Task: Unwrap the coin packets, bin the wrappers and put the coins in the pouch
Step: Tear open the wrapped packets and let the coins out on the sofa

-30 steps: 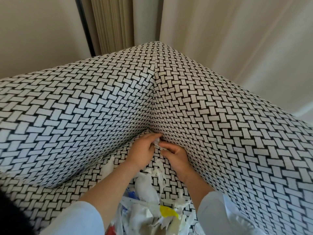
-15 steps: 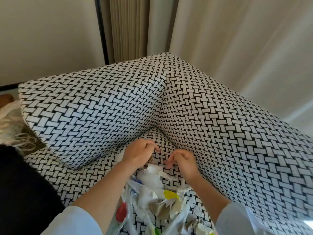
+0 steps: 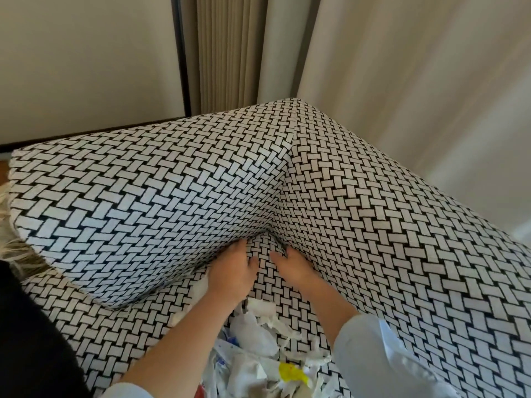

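A sofa seat (image 3: 265,278) in black-and-white basket-weave cloth is carrying everything. It is running into a corner at 12 o'clock, where a back cushion (image 3: 143,214) at 9 o'clock is meeting the sofa back (image 3: 402,254) at 3 o'clock. Torn white wrappers (image 3: 255,337) are lying heaped on the seat at 6 o'clock, a yellow scrap (image 3: 290,372) among them. The left hand (image 3: 232,271) and right hand (image 3: 294,267) are resting on the seat just past the heap, fingertips reaching into the crease.

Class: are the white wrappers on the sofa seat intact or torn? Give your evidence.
Torn: the wrappers lie in ragged, crumpled strips heaped on the sofa seat.
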The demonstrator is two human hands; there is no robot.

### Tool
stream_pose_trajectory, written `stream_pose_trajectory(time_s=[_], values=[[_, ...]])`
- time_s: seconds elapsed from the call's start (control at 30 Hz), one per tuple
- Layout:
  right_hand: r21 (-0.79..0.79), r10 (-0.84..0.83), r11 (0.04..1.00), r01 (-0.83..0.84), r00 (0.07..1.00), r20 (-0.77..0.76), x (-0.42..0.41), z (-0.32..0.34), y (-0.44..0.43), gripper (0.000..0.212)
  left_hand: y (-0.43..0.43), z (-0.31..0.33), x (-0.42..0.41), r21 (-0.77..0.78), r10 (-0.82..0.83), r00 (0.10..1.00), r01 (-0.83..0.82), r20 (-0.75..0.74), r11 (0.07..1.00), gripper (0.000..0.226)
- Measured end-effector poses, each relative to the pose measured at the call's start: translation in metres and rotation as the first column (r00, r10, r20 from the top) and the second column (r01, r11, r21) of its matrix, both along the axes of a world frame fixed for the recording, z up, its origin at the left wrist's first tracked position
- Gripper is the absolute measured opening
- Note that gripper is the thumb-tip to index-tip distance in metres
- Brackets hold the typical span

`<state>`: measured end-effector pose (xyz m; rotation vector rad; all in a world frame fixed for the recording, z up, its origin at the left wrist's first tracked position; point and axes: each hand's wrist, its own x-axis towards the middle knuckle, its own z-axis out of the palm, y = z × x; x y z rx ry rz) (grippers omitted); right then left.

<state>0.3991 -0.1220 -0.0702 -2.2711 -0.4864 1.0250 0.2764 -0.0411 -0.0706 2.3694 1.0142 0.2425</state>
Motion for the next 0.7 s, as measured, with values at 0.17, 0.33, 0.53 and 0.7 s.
stream_pose_trajectory(time_s=[0.17, 0.33, 0.53, 0.7], values=[[0.044, -0.023, 0.999, 0.024, 0.999, -0.037, 0.015, -0.01, 0.016, 0.037, 0.011, -0.007, 0.021, 0.007, 0.016, 0.998, -0.016, -0.069, 1.0, 0.027], [0.041, -0.042, 0.998, 0.046, 0.995, -0.094, 0.023, -0.012, 0.026, 0.034, 0.024, -0.012, 0.038, -0.089, -0.027, 0.992, 0.017, -0.121, 0.996, 0.032], [-0.055, -0.084, 0.996, 0.075, 0.981, -0.174, 0.027, -0.001, 0.034, 0.039, 0.03, -0.017, 0.048, -0.166, -0.062, 0.977, 0.028, -0.206, 0.986, 0.045], [-0.1, -0.096, 0.992, 0.079, 0.979, -0.179, 0.03, 0.003, 0.038, 0.048, 0.041, -0.013, 0.051, -0.198, -0.117, 0.963, 0.069, -0.245, 0.978, 0.04]])
